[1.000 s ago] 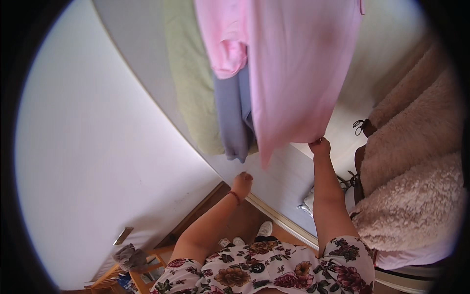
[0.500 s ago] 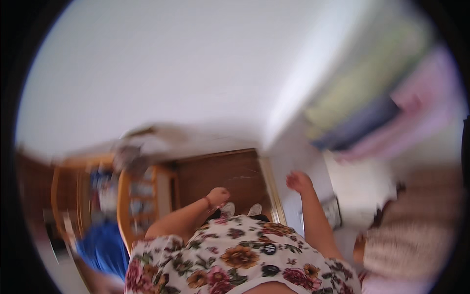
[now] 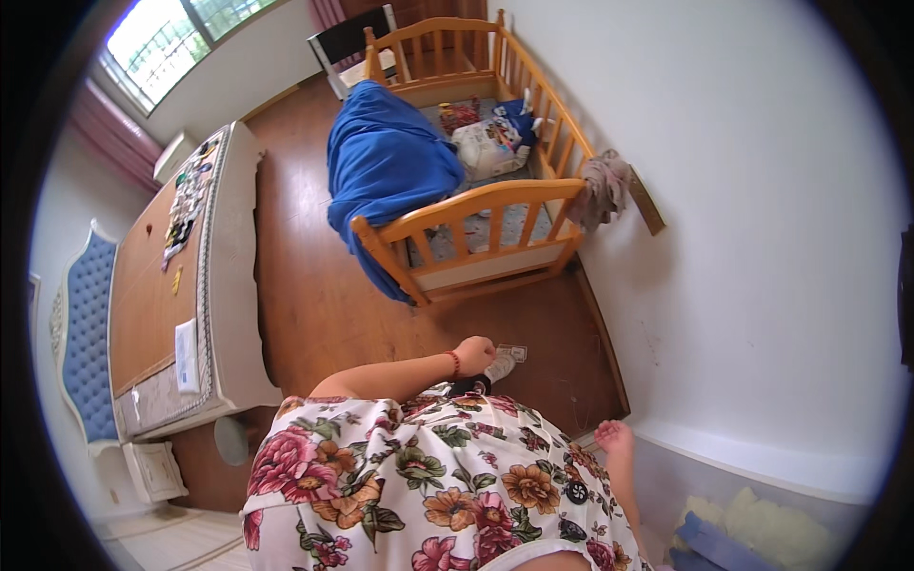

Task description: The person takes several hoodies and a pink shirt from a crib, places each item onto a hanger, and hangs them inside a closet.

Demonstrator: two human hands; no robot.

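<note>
Left hand (image 3: 476,355) is loosely curled, can't tell if anything's tucked inside, and the right hand (image 3: 614,436) is half uncurled with nothing showing in it; the yellowish cloth (image 3: 776,523) and bluish cloth (image 3: 714,547) sit untouched right of its fingers, so I can't call anything done or left. Past the left fingers there's floor (image 3: 324,333) to move over, then the crib's end rail (image 3: 476,215), with the wall (image 3: 762,209) bounding the right side.

head cam, L fisheye | worn on head | looks dn/fwd | shirt (image 3: 428,466) v. close | crib (image 3: 486,202) mid-dist | bed (image 3: 228,276) off L
</note>
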